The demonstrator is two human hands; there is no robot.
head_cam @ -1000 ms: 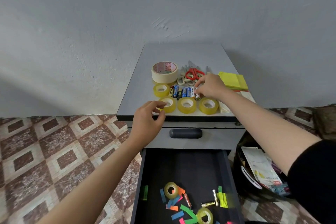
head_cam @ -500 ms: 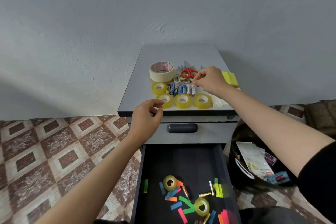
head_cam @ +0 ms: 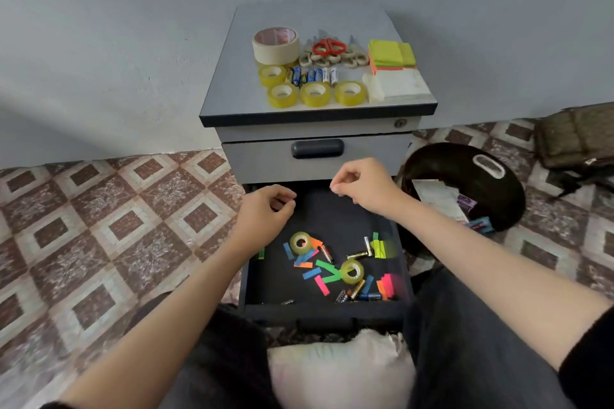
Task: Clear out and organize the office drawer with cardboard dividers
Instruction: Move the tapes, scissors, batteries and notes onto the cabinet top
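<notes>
One cushion: pale cushion lies nearest, between dark-clothed legs.
Open drawer: the drawer is pulled out toward the person from the bottom of the cabinet; its inside is black.
Drawer, near end: loose batteries lie against the front wall, with pink and orange strips just to their right.
Drawer, middle: two clear tape rolls lie flat, one left and one further right and nearer; coloured paper strips are scattered around and between them, and more batteries lie among them.
Left grip: the left grip hovers over the drawer's far left part, fingers loosely curled, nothing in it.
Right grip: the right grip hovers over the drawer's far right part, fingers loosely curled, thumb and forefinger tips close, nothing visible between them.
Right of cabinet: black bin on the tiled floor, papers inside.
Upper drawer: shut, with dark handle.
Cabinet top, near row: three yellow tape rolls side by side, white paper pad to their right.
Cabinet top, middle: fourth tape roll at left, a row of batteries just beside it.
Cabinet top, far: masking tape, red scissors lying over beige-handled ones, and sticky notes at right.
</notes>
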